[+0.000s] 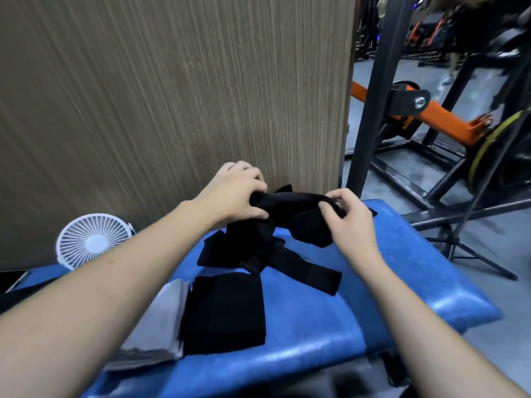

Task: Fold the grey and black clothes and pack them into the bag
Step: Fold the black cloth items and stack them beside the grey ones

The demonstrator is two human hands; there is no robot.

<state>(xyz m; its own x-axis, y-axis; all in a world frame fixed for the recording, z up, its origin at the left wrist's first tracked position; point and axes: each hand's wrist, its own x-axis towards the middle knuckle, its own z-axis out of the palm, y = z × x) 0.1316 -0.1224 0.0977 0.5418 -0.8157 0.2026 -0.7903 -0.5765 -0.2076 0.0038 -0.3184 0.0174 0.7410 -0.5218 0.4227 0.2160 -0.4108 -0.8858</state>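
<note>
Black garment (275, 225): held up over the far end of the blue bench (388, 282); lower part trails onto the padding
Left hand (232, 193): fingers (258, 179) curled round its left edge
Right hand (347, 222): fingers (337, 196) pinching its right edge
Folded pile: black piece (224, 314) beside grey piece (161, 320) — nearer on the bench
White fan (92, 239): at the bench's left

place: gym | orange-black weight machine (448, 116) | blue padded bench (373, 311)

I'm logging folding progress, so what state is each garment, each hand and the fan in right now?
black garment: unfolded, lifted, held by both hands
folded black garment: flat on bench
grey garment: folded, beside it
left hand: gripping
right hand: pinching
fan: upright; spinning unclear
</note>
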